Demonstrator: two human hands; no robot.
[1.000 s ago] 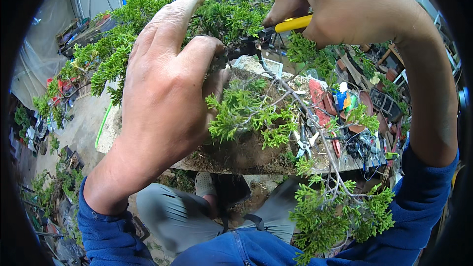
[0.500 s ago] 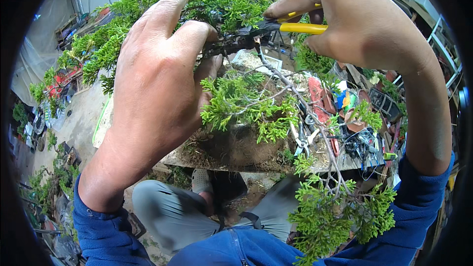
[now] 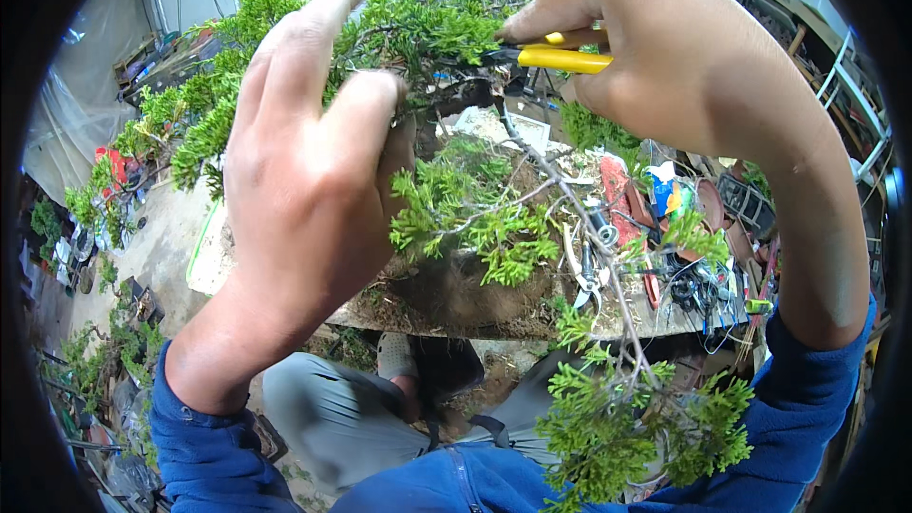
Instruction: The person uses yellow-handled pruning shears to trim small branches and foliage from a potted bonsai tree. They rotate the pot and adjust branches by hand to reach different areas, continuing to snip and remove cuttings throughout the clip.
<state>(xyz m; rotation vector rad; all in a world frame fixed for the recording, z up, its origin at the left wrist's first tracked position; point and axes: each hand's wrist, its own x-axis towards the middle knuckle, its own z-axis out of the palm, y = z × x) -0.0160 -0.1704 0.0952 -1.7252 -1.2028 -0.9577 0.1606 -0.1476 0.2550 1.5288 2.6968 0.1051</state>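
Note:
A conifer with green scale-like foliage (image 3: 437, 14) fills the upper middle, and a bare, thin branch (image 3: 560, 180) runs down from it toward my lap. My left hand (image 3: 304, 161) is curled at the dark, thicker branch (image 3: 465, 95), thumb and index finger closed on it. Its upper finger stretches up along the foliage. In my right hand (image 3: 674, 66) are yellow-handled pliers or cutters (image 3: 567, 60), held just above the thin branch's base. Their dark jaws point left into the foliage and are partly hidden by it.
Below stands a worktable (image 3: 655, 323) with soil (image 3: 465, 294) on it. Pruning shears (image 3: 587, 275), a red object (image 3: 619, 195) and cables (image 3: 698, 290) lie at its right. A foliage clump (image 3: 646, 427) hangs before my right sleeve. Plants (image 3: 104, 370) stand at the left.
The pliers and my right hand have shifted slightly left. The tree has moved a little, its lower clump swinging left. My left hand still stays at the dark branch.

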